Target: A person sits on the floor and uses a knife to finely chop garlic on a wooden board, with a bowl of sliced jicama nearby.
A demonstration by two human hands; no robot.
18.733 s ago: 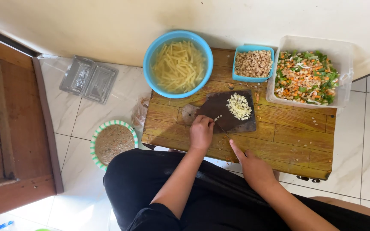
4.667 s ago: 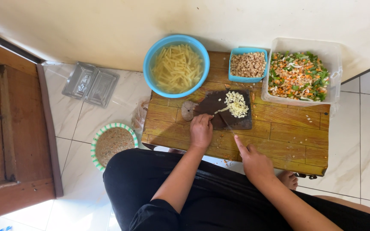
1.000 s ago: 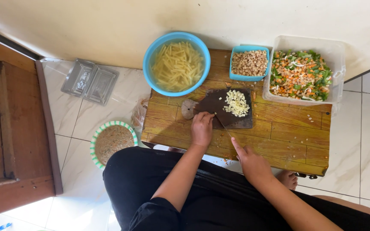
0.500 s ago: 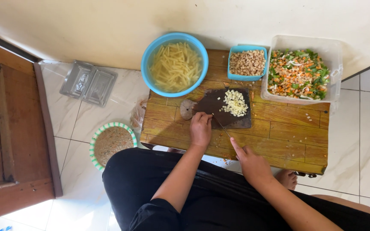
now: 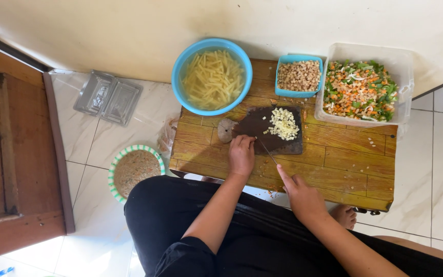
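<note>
- Gripping a thin knife [image 5: 268,152], the right hand [image 5: 299,194] closes round its handle, blade slanting up onto the dark cutting board [image 5: 262,128].
- Left hand [image 5: 241,154] rests curled on the board's near edge, just left of the blade; whether it holds anything I cannot tell.
- Pale diced pieces [image 5: 284,123] lie just beyond the blade tip.
- Farther beyond: blue bowl [image 5: 212,75], small blue tub [image 5: 298,76], clear tub of chopped vegetables [image 5: 363,88].

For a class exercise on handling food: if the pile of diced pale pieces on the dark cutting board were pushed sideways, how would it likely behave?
The diced pile is loose small cubes, so it would probably scatter rather than slide together. Some may drop off the dark cutting board.
</note>
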